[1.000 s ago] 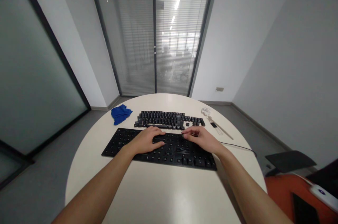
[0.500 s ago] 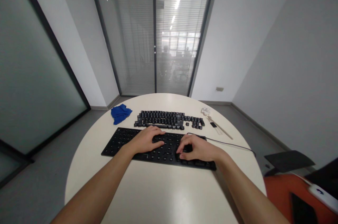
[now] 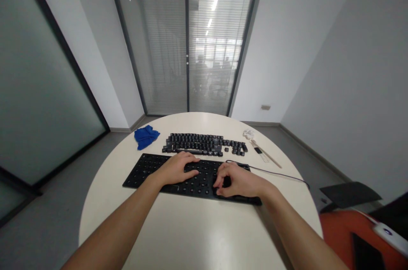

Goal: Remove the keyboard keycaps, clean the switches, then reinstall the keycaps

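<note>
A black keyboard base [image 3: 146, 171], stripped of most of its keycaps, lies across the table in front of me. My left hand [image 3: 179, 169] rests flat on its middle, thumb apart from the fingers. Over the right part of the base, my right hand [image 3: 234, 181] has its thumb and fingers curled into a pinch, their tips low at the key posts. What those tips hold, if anything, is hidden. Just beyond the base, removed black keycaps [image 3: 195, 140] lie in rows, with a lone keycap [image 3: 226, 149] set apart toward the right.
The round white table [image 3: 178, 232] carries a blue cloth [image 3: 145, 136] at back left. At back right lie a thin stick [image 3: 270, 159], a wire tool with a black handle [image 3: 258, 150] and crumpled clear material [image 3: 248, 134]. A cable [image 3: 277, 172] runs right. An orange chair [image 3: 338, 232] stands at right.
My right hand's fingers have shifted slightly and curl a little more over the same spot of the keyboard base. My left hand stays still.
</note>
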Demonstrator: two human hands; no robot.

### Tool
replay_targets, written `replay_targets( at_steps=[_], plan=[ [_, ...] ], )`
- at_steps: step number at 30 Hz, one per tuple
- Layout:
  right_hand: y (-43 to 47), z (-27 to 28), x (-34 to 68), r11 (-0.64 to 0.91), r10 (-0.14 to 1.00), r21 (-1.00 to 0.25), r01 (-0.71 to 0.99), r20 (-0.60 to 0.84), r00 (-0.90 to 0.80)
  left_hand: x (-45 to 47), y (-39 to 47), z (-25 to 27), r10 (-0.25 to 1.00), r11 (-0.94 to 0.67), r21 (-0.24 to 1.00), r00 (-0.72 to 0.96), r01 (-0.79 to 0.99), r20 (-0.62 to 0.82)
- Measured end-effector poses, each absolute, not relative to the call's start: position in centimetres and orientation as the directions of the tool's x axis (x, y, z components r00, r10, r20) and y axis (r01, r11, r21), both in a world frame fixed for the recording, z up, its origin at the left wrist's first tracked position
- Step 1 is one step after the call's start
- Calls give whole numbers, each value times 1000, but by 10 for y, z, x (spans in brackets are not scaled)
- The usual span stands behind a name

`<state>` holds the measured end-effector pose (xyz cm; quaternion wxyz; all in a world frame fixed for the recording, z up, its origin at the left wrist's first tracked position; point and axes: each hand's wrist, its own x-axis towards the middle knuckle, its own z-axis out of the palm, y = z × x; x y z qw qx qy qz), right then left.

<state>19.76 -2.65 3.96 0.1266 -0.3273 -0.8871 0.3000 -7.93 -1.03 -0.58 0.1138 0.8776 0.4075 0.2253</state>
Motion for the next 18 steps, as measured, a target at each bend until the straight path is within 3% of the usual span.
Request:
replay_targets(
  at_steps=[18],
  plan=[
    [-37, 52, 187, 629, 688, -469, 620, -36, -725, -78, -11, -4, 765, -644, 372, 568, 668, 303]
  ],
)
